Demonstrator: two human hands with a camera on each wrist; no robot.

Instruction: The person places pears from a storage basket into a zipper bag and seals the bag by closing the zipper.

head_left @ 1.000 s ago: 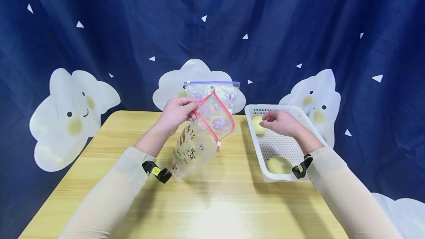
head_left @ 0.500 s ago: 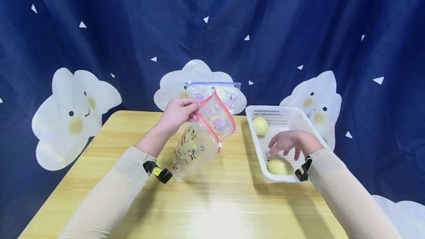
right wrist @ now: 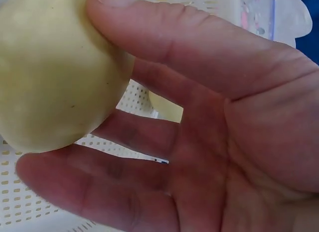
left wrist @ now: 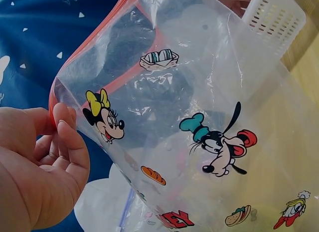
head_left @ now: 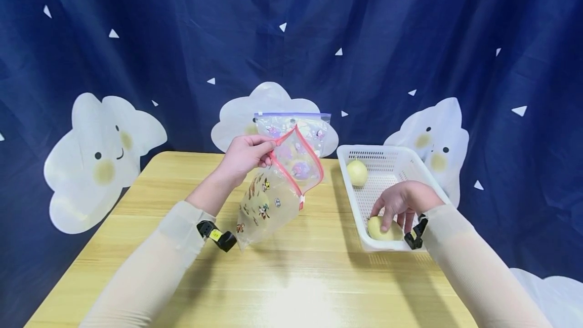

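Observation:
My left hand (head_left: pixel 246 156) pinches the red zip edge of a clear zip bag (head_left: pixel 268 216). The bag hangs tilted with its mouth spread apart, toward the basket side. Cartoon prints of characters and food cover its wall in the left wrist view. Inside the white basket, my right hand (head_left: pixel 403 200) grips a pale yellow pear (head_left: pixel 377 232) at the near end. The right wrist view has the thumb on one side of this pear (right wrist: pixel 55 77) and the fingers curled round the other. A second pear (head_left: pixel 357 172) lies at the basket's far left corner.
The white perforated basket (head_left: pixel 349 194) stands on the right of the wooden table (head_left: pixel 291 267). Behind the red-edged bag is another clear bag with a purple zip (head_left: pixel 314 114). A dark blue curtain (head_left: pixel 182 39) with cloud prints hangs behind the table.
My right hand has moved from beside the far pear toward the near end of the basket and taken hold of the near pear. The left hand and its bag have stayed put.

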